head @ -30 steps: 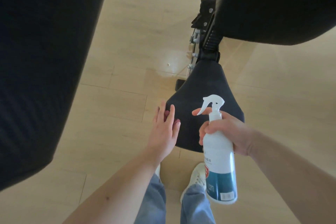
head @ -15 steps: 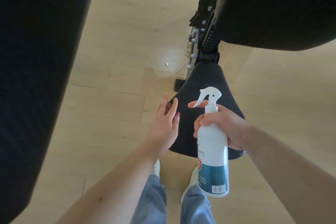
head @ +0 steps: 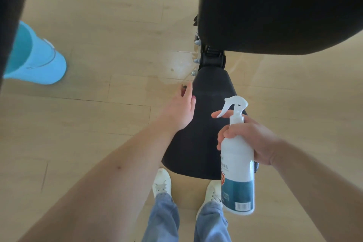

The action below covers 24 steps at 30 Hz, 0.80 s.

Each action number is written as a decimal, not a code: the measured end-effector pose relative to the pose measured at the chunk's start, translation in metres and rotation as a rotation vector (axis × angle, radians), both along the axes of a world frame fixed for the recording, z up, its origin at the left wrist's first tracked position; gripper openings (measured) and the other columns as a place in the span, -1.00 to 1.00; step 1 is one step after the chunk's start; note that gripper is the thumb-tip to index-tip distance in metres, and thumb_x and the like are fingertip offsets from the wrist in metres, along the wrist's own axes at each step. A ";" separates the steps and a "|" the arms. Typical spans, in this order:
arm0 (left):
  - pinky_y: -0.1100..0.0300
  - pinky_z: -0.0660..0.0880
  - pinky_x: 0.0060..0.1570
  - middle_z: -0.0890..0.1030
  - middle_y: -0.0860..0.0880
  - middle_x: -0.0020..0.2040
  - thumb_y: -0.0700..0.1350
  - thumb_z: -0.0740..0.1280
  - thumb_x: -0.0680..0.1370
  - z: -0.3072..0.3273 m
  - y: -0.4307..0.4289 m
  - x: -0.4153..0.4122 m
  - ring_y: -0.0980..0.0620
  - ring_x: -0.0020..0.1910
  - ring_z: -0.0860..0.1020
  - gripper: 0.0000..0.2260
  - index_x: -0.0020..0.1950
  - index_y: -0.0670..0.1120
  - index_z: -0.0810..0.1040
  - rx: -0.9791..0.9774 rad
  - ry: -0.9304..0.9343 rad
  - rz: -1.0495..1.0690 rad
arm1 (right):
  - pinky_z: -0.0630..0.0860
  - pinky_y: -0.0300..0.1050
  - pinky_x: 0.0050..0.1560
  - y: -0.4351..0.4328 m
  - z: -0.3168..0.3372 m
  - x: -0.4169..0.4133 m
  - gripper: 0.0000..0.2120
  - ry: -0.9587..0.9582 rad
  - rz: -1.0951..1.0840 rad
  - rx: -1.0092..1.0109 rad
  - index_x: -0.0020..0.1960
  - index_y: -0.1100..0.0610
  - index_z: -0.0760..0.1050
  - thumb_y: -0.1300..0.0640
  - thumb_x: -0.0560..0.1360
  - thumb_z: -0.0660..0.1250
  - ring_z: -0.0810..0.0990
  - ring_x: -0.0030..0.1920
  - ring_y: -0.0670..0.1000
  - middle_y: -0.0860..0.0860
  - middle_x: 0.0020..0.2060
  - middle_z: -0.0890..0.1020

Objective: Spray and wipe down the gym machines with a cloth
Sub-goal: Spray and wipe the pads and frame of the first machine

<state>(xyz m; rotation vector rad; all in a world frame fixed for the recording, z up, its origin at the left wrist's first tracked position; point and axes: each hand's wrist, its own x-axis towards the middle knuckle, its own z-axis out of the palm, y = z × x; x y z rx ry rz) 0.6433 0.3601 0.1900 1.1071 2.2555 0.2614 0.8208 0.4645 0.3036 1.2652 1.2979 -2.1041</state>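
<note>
– Wooden floor (head: 98, 116) fills most of the frame. Where is the open room?
– Mostly left and centre. Bare boards run between the dark pad (head: 9, 6) along the left edge and the black seat (head: 206, 139) at centre. A blue bucket (head: 39, 61) stands on the floor at middle left, well apart from the seat and partly hidden by that dark pad.
– And on the right?
– A big black pad (head: 275, 6) overhangs the upper right. Its lower edge sits above the seat's narrow end, where a black bracket and a few bolts (head: 196, 61) show. Floor also shows to the right of the seat.
– The nearest edge?
– The seat's wide, rounded edge at bottom centre, just above two white shoes (head: 162, 180).
– How do the hands lie?
– The left hand (head: 178, 110) has its fingers straight and together along the seat's left edge, touching it. A bit of dark red shows at the fingertips, and I cannot tell what it is.
– And the bottle?
– The spray bottle (head: 237, 163), white with a teal label, is upright over the seat's right side. The right hand (head: 249, 137) wraps round its shoulder, forefinger stretched onto the trigger (head: 224, 110), and the nozzle points toward the left of the frame.
</note>
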 end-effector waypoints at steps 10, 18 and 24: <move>-0.44 0.06 0.50 0.15 -0.05 0.67 0.07 0.07 0.69 0.033 -0.060 0.089 -0.31 0.64 0.04 -0.51 0.63 0.04 0.17 -0.015 0.234 -0.587 | 0.62 0.17 0.02 0.025 0.005 0.034 -0.48 0.031 -0.130 -0.036 0.21 -0.08 0.62 0.22 0.27 0.35 0.67 -0.16 0.17 0.22 -0.17 0.65; -0.30 0.02 0.56 0.05 -0.13 0.69 0.10 -0.05 0.73 0.012 -0.015 0.063 -0.25 0.65 0.00 -0.51 0.67 0.07 0.07 0.041 0.270 -0.704 | 0.63 0.16 0.01 0.044 -0.004 0.055 -0.48 0.023 -0.154 -0.028 0.19 -0.08 0.63 0.23 0.27 0.36 0.68 -0.15 0.18 0.21 -0.18 0.65; -0.27 -0.07 0.59 -0.02 -0.28 0.66 0.07 -0.09 0.72 -0.006 0.066 0.047 -0.29 0.64 -0.05 -0.47 0.68 -0.03 -0.03 0.003 0.339 -0.369 | 0.65 0.11 -0.05 0.047 -0.008 0.068 -0.49 0.032 -0.135 -0.024 0.17 -0.09 0.64 0.24 0.27 0.37 0.67 -0.17 0.17 0.21 -0.18 0.65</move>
